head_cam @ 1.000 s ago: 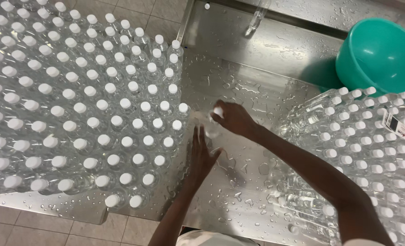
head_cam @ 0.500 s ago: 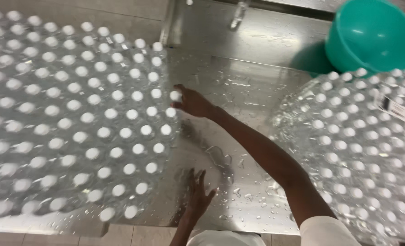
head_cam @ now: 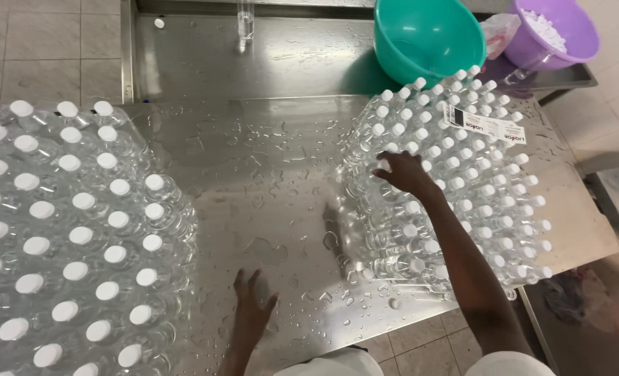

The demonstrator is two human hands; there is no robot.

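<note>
Head view: right hand [head_cam: 405,173] curled on capped bottles [head_cam: 463,188] — left hand [head_cam: 252,306] flat, fingers apart.

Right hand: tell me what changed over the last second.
The right hand left the left block of capped bottles and crossed the wet steel table to the right pack of bottles, its fingers now on a cap there. The left hand stayed flat on the table.

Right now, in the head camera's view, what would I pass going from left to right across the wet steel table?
Left block of capped bottles → left hand flat on the wet table → right hand on the right bottle pack.
</note>
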